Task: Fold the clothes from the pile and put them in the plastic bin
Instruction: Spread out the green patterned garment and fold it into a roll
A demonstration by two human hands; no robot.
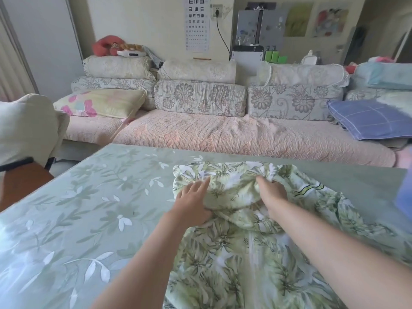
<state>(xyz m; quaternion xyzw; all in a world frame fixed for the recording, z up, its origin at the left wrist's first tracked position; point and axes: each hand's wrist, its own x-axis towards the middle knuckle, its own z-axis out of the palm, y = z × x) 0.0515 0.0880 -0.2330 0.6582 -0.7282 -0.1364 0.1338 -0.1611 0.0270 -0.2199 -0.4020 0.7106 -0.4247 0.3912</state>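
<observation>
Two hands are working one piece here, a leaf-print garment [234, 253] that is lying crumpled across the right half of the bench [89, 208], with its near end running off the bottom of the view.

The left hand [191, 202] is lying flat on the garment's left edge, fingers straight and slightly spread, pressing the cloth down. The right hand [272, 194] is sitting near it, further right, with its fingers curling into a bunched ridge of the same fabric and gripping it. Only the forefinger is pointing away along the cloth. Between the two hands a thick fold is humping up off the bench.

A striped band [308, 189] of dark and yellow-green lines is showing on the fabric just right of the right hand. The garment's far edge is lying short of the far edge of the bench, which is wearing a pale green cover printed with white and grey leaves.

At the right edge a blue shape [404, 197] is showing, too blurred and cut off to identify.

Beyond the bench a sofa [223, 132] is running the width of the room. A blue checked pillow [365, 118] is resting at its right end and a yellow and pink cushion [100, 102] at its left. An eye chart [196, 23] is hanging on the wall above.
</observation>
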